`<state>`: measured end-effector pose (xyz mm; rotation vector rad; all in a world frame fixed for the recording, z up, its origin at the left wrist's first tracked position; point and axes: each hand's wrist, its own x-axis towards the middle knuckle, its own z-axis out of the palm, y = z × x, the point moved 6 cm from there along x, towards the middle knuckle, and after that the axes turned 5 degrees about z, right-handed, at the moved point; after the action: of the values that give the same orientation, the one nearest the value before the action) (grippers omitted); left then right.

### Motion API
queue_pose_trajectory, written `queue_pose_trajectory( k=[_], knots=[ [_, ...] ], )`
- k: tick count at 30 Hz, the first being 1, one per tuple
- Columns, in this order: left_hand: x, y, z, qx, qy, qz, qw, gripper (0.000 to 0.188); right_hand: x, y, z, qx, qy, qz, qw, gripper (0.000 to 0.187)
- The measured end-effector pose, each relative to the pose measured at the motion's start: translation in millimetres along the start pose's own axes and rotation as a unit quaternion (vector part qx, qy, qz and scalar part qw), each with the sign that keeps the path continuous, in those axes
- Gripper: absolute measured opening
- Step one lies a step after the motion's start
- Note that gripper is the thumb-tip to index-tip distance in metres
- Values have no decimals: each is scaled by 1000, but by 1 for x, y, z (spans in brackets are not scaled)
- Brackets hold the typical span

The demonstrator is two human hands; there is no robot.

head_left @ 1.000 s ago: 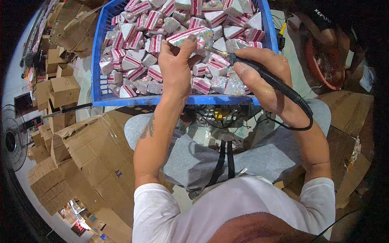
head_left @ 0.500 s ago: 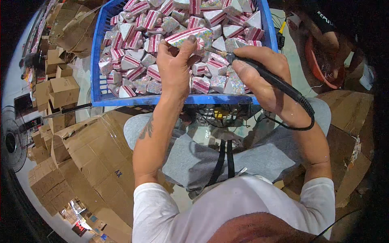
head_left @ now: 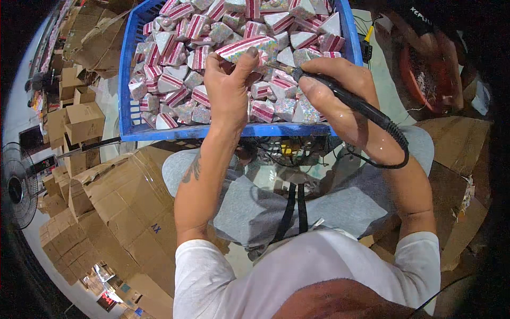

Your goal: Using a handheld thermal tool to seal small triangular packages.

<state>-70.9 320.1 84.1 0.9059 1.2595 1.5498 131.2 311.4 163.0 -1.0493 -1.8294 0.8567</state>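
Between the thumb and fingers of my left hand is a cake-slice-shaped piece, white and pink striped with a glittery surface. My right hand grips a black-handled soldering iron, its cord curling back under my wrist. The iron's metal tip points left and reaches the right end of the held piece; whether it touches cannot be made out. Below both hands a blue plastic crate is heaped with many similar cake-slice pieces.
Flattened cardboard and small cardboard boxes lie to my left, with a fan at the far left. More cardboard is at right. Beyond it, another person reaches over a red basin. Cables hang under the crate.
My right hand and the soldering iron have shifted slightly to the left. My left hand holds the piece almost still. The other person's arm has moved over the basin.
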Motion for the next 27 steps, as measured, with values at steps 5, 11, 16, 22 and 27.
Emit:
queue_pose_trajectory(
  k=[5,11,16,22,27],
  knots=[
    [2,0,1,-18,-15,-12,1000,42,0,-6,-5,12,-4,8,1000,25],
    [1,-5,3,-60,-23,-70,995,36,-2,-11,-20,58,41,-36,997,27],
    [0,-11,1,-72,-29,-94,993,34,-2,-7,-13,46,25,-15,999,27],
    [0,-9,3,-65,-27,-79,994,36,-2,-5,-10,30,12,-23,999,26],
    [0,-10,6,-36,-29,-65,997,40,-1,-4,-11,18,9,-28,999,26]
  ],
)
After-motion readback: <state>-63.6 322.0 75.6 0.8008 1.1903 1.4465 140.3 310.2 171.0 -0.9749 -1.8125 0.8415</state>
